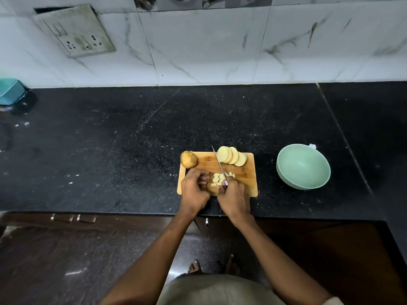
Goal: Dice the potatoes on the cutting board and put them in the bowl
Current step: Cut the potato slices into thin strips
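A wooden cutting board (248,183) lies on the black counter. An unpeeled potato (188,159) sits at its far left corner, and a fanned row of potato slices (231,156) lies along its far edge. Several pale potato cubes (218,179) lie near the board's middle. My right hand (234,195) grips the handle of a knife (217,160), whose blade points away over the board. My left hand (195,187) has its fingers curled on a potato piece (212,188) beside the blade. An empty pale green bowl (303,166) stands to the right of the board.
A teal container (10,91) sits at the counter's far left by the marble-tiled wall, which carries a socket plate (76,31). The counter's front edge runs just below the board, with drawer handles (73,219) underneath. Bare feet (214,266) stand on the floor.
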